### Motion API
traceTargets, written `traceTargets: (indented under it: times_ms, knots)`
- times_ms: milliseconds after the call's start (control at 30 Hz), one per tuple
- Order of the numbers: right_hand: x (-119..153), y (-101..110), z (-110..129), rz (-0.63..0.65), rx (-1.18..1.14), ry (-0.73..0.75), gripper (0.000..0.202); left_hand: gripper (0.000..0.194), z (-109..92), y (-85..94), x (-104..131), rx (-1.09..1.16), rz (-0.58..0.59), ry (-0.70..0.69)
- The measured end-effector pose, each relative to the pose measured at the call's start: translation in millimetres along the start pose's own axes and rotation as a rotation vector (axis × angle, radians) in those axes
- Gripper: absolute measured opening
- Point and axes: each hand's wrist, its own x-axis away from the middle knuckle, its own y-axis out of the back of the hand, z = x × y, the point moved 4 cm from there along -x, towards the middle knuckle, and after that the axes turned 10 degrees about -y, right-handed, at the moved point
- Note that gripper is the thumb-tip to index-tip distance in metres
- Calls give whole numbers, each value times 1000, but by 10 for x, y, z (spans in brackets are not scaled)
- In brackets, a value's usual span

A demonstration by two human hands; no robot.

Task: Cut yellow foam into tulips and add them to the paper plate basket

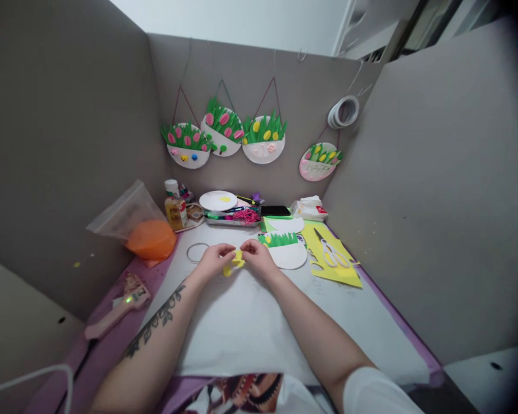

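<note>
My left hand (216, 257) and my right hand (256, 257) meet over the middle of the white-covered table, fingers closed in a pinch. Between the fingertips is a small yellow paper piece (239, 259). More yellow paper (227, 270) shows just below the left fingertips; whether it is a separate piece I cannot tell. Right beside my right hand lies a cut white paper plate (289, 257) with green paper grass and a yellow paper oval along its top. White-handled scissors (333, 256) rest on a cut yellow sheet (339, 277) farther right.
A pink glue gun (116, 313) with a lit green light lies left, near an orange-filled plastic bag (152, 238). Behind stand a glue bottle (175, 213), a supply tray (233, 221), a white plate (218, 200) and a phone (275, 211). Decorated plates (264, 150) hang on the grey partition.
</note>
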Motion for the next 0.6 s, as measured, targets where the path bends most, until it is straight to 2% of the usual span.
traceTargets:
  times_ms: [100, 233, 367, 600]
  knots:
    - [59, -100, 52, 44, -3, 28, 15, 26, -20, 18, 13, 79, -20, 41]
    - [83, -59, 94, 12, 83, 125, 29, 27, -15, 67, 15, 155, -104, 108]
    - [100, -13, 149, 26, 216, 227, 29, 28, -25, 70, 19, 201, -87, 128]
    - [148, -24, 247, 19, 234, 275, 18, 29, -31, 34, 26, 239, -53, 76]
